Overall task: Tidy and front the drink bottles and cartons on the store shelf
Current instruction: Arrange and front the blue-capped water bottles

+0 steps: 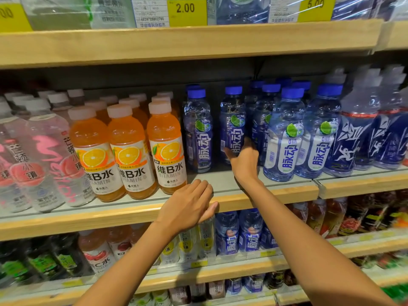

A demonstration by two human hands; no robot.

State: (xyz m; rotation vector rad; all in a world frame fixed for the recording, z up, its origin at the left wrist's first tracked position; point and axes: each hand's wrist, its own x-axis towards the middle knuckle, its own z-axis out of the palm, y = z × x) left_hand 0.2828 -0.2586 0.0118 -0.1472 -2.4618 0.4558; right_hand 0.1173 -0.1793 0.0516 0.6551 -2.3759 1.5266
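Observation:
On the middle shelf (276,191) stand rows of drink bottles. My right hand (244,160) reaches in and grips a blue-capped bottle with a dark blue label (233,120), set back from the front edge. A matching bottle (197,129) stands to its left, also set back. Two white-labelled blue bottles (284,133) stand further forward on the right. My left hand (189,204) rests with relaxed fingers on the shelf's wooden front edge, below the orange bottles (166,146).
Pale pink-labelled bottles (44,155) fill the left end, dark blue sports bottles (357,129) the right. The upper shelf (198,43) hangs low overhead with yellow price tags (187,12). Lower shelves (198,277) hold more bottles.

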